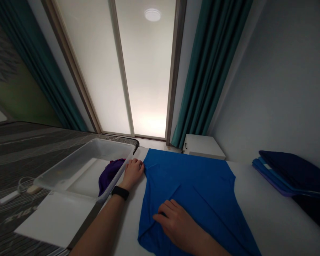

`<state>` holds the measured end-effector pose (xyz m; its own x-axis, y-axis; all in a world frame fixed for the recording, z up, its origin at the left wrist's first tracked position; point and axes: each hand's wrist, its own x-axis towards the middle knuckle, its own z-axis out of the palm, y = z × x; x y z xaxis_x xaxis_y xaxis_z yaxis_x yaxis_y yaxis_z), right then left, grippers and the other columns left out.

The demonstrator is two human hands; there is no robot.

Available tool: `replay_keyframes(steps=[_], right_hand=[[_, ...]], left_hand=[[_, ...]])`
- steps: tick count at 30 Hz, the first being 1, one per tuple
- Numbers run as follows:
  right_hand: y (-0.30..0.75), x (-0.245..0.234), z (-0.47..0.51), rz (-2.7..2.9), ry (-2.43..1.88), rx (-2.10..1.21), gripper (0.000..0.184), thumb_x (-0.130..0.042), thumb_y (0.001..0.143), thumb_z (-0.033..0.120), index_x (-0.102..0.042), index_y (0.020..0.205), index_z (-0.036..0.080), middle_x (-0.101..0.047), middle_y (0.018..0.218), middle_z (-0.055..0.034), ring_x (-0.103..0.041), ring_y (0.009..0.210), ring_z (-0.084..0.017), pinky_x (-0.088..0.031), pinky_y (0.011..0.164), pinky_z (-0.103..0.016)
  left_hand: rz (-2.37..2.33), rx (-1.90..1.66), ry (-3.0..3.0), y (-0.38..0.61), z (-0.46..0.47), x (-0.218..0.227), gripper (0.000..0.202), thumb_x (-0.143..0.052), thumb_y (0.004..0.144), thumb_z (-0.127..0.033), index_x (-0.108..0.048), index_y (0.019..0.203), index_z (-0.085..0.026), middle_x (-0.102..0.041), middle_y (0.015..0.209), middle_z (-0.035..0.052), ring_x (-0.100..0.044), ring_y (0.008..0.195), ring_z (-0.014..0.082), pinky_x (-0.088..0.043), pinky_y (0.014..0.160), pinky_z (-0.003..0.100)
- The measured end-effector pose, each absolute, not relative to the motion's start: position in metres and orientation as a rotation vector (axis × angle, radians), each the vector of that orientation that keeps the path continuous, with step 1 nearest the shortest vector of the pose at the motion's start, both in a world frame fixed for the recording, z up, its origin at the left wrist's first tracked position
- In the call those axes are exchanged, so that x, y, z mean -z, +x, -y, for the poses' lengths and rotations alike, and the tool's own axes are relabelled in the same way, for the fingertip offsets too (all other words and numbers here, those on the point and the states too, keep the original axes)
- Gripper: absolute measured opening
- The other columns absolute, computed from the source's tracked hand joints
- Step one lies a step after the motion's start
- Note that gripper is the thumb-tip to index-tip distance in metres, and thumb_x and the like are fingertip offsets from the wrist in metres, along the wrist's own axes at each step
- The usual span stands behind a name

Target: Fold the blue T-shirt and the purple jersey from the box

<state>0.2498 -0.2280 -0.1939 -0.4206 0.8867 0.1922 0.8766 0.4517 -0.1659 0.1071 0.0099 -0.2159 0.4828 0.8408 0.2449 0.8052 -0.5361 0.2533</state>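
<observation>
A bright blue garment lies spread on a white table. My left hand, with a black band on its wrist, is closed on the garment's left corner by the table's edge. My right hand rests on the near part of the cloth with its fingers curled, pinching a fold of the blue fabric.
A clear plastic bin stands left of the table with a purple cloth in it. A stack of folded dark blue and blue clothes sits at the table's right. A white cabinet and teal curtains are behind.
</observation>
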Motion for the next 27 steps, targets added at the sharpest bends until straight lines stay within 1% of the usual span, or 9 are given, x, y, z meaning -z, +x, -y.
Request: replay_keyframes(steps=[2, 9, 13, 16, 19, 21, 23, 24, 27], right_hand=[[0.250, 0.196, 0.229, 2.463, -1.516, -0.035, 0.022, -0.056, 0.089, 0.011, -0.060, 0.106, 0.024, -0.060, 0.100, -0.0014, -0.052, 0.093, -0.018, -0.037, 0.084, -0.031], [0.235, 0.203, 0.221, 2.517, -1.386, 0.124, 0.004, -0.057, 0.093, 0.019, -0.059, 0.091, 0.022, -0.060, 0.092, -0.0009, -0.051, 0.085, -0.017, -0.037, 0.078, -0.031], [0.224, 0.215, 0.213, 2.554, -1.305, 0.170, 0.009, -0.058, 0.093, 0.022, -0.058, 0.084, 0.020, -0.058, 0.087, -0.0009, -0.050, 0.083, -0.018, -0.037, 0.076, -0.031], [0.220, 0.215, 0.213, 2.569, -1.332, 0.097, 0.009, -0.059, 0.091, 0.020, -0.058, 0.082, 0.020, -0.059, 0.088, -0.0012, -0.051, 0.085, -0.018, -0.038, 0.077, -0.032], [0.222, 0.202, 0.215, 2.511, -1.384, -0.144, 0.006, -0.057, 0.090, 0.017, -0.061, 0.090, 0.021, -0.062, 0.095, -0.0010, -0.052, 0.090, -0.018, -0.038, 0.084, -0.032], [0.229, 0.192, 0.211, 2.403, -1.429, -0.277, 0.021, -0.052, 0.089, 0.011, -0.063, 0.103, 0.023, -0.063, 0.100, -0.0009, -0.053, 0.095, -0.017, -0.038, 0.088, -0.032], [0.240, 0.185, 0.198, 2.258, -1.514, -0.307, 0.034, -0.046, 0.088, 0.004, -0.062, 0.111, 0.024, -0.063, 0.102, -0.0023, -0.053, 0.098, -0.018, -0.038, 0.091, -0.033], [0.247, 0.184, 0.187, 2.176, -1.573, -0.293, 0.036, -0.043, 0.089, 0.002, -0.063, 0.112, 0.023, -0.063, 0.103, -0.0034, -0.053, 0.099, -0.018, -0.038, 0.092, -0.034], [0.267, 0.186, 0.146, 2.042, -1.695, -0.231, 0.038, -0.039, 0.091, 0.003, -0.063, 0.114, 0.021, -0.061, 0.105, -0.0062, -0.053, 0.101, -0.020, -0.040, 0.088, -0.033]], left_hand=[[-1.452, -0.524, 2.612, 0.107, -0.009, 0.215, 0.023, -0.046, 0.094, -0.029, -0.066, 0.095, -0.019, -0.062, 0.105, 0.0095, -0.052, 0.108, 0.0282, -0.037, 0.091, 0.041], [-1.437, -0.500, 2.587, 0.107, -0.008, 0.214, 0.019, -0.049, 0.092, -0.027, -0.067, 0.096, -0.021, -0.061, 0.105, 0.0086, -0.051, 0.107, 0.0272, -0.037, 0.091, 0.040], [-1.432, -0.511, 2.562, 0.106, -0.011, 0.216, 0.017, -0.051, 0.092, -0.026, -0.068, 0.094, -0.022, -0.061, 0.106, 0.0080, -0.051, 0.108, 0.0274, -0.037, 0.090, 0.040], [-1.431, -0.535, 2.541, 0.106, -0.012, 0.218, 0.018, -0.050, 0.093, -0.026, -0.068, 0.093, -0.021, -0.061, 0.105, 0.0085, -0.051, 0.108, 0.0279, -0.038, 0.090, 0.040], [-1.402, -0.574, 2.534, 0.105, -0.012, 0.217, 0.021, -0.047, 0.094, -0.024, -0.068, 0.095, -0.020, -0.061, 0.105, 0.0087, -0.052, 0.106, 0.0267, -0.038, 0.090, 0.040], [-1.346, -0.597, 2.545, 0.105, -0.011, 0.217, 0.022, -0.046, 0.095, -0.024, -0.067, 0.099, -0.021, -0.060, 0.105, 0.0077, -0.052, 0.106, 0.0248, -0.038, 0.091, 0.038], [-1.275, -0.603, 2.564, 0.106, -0.009, 0.216, 0.022, -0.047, 0.095, -0.028, -0.068, 0.100, -0.023, -0.060, 0.106, 0.0062, -0.052, 0.106, 0.0236, -0.039, 0.092, 0.037], [-1.244, -0.600, 2.573, 0.106, -0.008, 0.217, 0.022, -0.049, 0.095, -0.030, -0.069, 0.100, -0.024, -0.060, 0.107, 0.0056, -0.052, 0.107, 0.0236, -0.039, 0.092, 0.037], [-1.196, -0.587, 2.587, 0.106, -0.005, 0.218, 0.021, -0.051, 0.094, -0.034, -0.070, 0.097, -0.026, -0.060, 0.108, 0.0050, -0.051, 0.107, 0.0249, -0.038, 0.093, 0.039]])
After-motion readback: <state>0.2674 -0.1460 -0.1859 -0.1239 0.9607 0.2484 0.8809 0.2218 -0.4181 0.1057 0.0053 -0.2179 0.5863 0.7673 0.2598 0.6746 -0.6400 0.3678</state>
